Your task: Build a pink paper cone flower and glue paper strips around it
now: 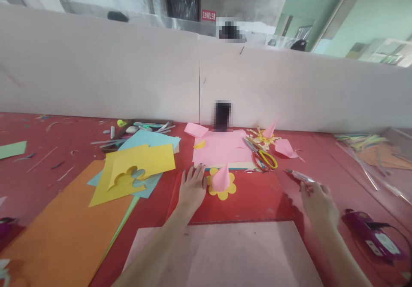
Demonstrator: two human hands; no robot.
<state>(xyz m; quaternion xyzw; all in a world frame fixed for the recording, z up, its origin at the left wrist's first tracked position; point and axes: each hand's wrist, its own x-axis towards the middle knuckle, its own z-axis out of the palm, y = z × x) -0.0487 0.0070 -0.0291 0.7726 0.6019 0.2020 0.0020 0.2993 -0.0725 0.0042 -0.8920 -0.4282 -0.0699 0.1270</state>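
My left hand (192, 186) rests flat with its fingers apart on the red board (251, 201). Its fingertips are beside a yellow paper flower (222, 196), which carries a pink paper cone (221, 179) at its middle. Off to the right, my right hand (319, 204) has its fingers closed at the near end of a slim pen-like tool (300, 175), whose exact kind I cannot make out. Scissors (265, 158) with red and yellow handles lie just beyond the board, partly on pink paper (222, 145).
Cut yellow paper (161, 158), blue sheets (151, 138) and an orange sheet (74, 222) lie left. A second pink cone (269, 129) stands on yellow strips at the back. A purple corded device (373, 235) sits right. A white partition (128, 72) closes off the far side.
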